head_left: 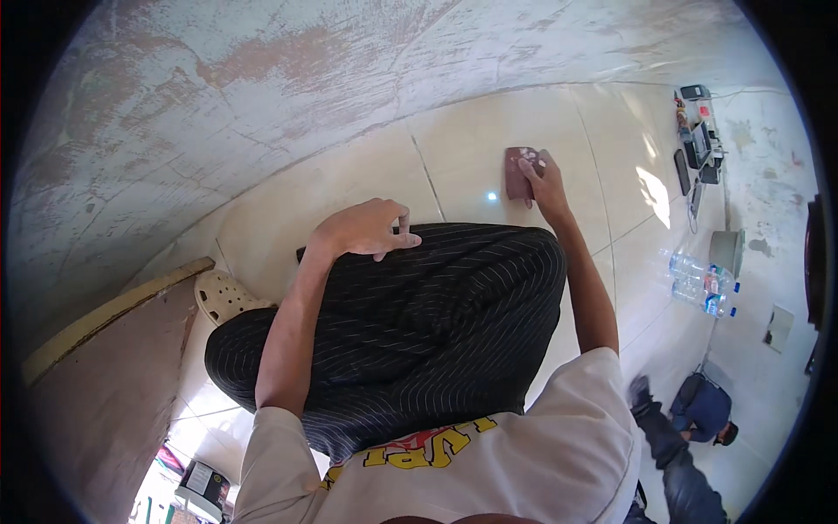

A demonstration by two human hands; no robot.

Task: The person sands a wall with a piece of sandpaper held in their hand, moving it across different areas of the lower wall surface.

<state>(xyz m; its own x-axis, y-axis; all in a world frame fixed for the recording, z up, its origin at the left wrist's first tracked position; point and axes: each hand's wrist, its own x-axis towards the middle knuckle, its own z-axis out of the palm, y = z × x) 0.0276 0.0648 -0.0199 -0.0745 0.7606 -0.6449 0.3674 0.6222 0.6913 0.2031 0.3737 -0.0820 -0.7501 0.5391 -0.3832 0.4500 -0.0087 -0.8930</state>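
Note:
My left hand (365, 229) hovers at the near side of my crossed legs in dark pinstriped trousers (419, 323), its fingers loosely bent and apart with nothing between them. Farther right, my right hand (543, 182) grips a flat, reddish-brown piece (515, 179) with whitish marks, perhaps an abrasive sheet, at the pale tiled floor (471, 131). A small bright spot lies on the tiles just left of that hand.
A scuffed wall (253, 79) runs ahead. At left are a beige clog (223, 297) and a wooden board (105, 349). Along the right wall are small devices (698, 144), several plastic bottles (703, 288) and a crouched person (703, 406); another dark-clothed leg (676, 463) is nearby.

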